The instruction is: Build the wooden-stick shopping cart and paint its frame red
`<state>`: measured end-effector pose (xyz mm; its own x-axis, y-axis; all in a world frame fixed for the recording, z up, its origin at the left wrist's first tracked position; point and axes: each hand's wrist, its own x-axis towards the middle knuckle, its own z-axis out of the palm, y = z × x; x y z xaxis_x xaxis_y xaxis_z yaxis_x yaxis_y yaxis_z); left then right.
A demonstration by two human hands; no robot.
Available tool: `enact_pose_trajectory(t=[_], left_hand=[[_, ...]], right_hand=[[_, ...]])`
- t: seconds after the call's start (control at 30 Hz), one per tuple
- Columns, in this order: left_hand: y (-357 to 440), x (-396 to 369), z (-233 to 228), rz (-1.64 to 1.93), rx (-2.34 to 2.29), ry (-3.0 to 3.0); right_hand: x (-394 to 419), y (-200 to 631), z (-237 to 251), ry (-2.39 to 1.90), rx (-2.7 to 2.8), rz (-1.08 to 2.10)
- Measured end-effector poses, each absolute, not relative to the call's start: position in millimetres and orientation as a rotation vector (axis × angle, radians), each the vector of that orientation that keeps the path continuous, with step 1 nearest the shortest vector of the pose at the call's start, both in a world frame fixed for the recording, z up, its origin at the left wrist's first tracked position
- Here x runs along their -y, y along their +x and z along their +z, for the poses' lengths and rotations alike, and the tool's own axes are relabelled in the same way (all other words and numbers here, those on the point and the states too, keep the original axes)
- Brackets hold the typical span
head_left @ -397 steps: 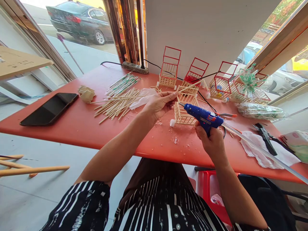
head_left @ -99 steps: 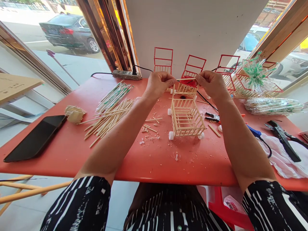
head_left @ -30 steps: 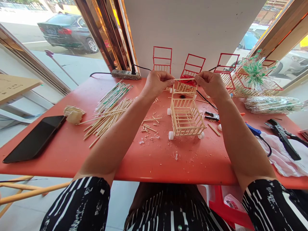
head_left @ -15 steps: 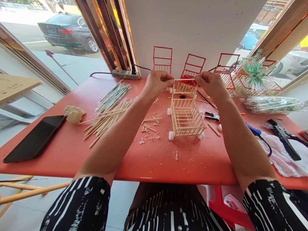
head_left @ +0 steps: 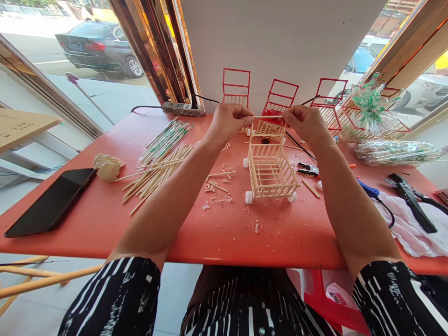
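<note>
Room aplenty on the near side of the red table (head_left: 105, 219), bare up to the front edge; far edge crowded with red-framed stick carts (head_left: 237, 89), right side taken by glue gun (head_left: 368, 190), cloth (head_left: 409, 228) and pliers (head_left: 409, 198). Left hand (head_left: 229, 122) pinching one end of a thin stick (head_left: 268, 116), right hand (head_left: 305, 123) pinching the other, fingertips pressed together. Stick level, held just above the far end of the unpainted stick cart (head_left: 271, 170) at table centre. Loose sticks (head_left: 157, 172) left.
</note>
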<state>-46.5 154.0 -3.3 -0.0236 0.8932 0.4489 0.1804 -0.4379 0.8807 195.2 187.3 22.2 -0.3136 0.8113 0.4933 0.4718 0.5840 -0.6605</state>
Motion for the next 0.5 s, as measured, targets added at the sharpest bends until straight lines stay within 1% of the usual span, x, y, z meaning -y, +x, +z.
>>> enact_pose_trajectory(t=[0.5], left_hand=[[-42.4, -149.0, 0.6, 1.531, -1.147, 1.563]], right_hand=[[-188.0, 195.9, 22.1, -1.029, 1.956, 0.531]])
